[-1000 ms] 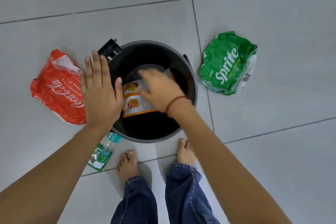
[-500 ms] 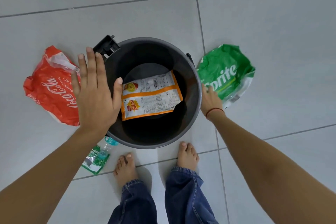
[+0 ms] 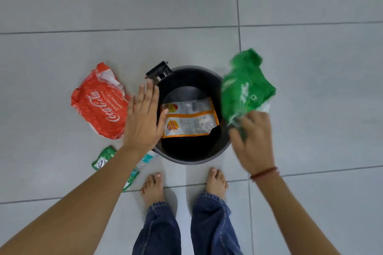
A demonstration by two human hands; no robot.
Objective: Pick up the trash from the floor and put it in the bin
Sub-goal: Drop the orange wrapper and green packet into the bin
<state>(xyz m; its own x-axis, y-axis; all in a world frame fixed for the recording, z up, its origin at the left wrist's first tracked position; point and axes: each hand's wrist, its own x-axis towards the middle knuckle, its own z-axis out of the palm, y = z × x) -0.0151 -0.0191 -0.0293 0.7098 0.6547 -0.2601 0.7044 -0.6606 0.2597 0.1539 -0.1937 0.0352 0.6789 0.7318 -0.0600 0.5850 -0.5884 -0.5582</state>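
Your right hand (image 3: 253, 143) pinches only a corner of the green wrapper (image 3: 246, 87), left hand (image 3: 143, 118) spread flat, so the wrapper could slip free and miss the bin (image 3: 224, 147).
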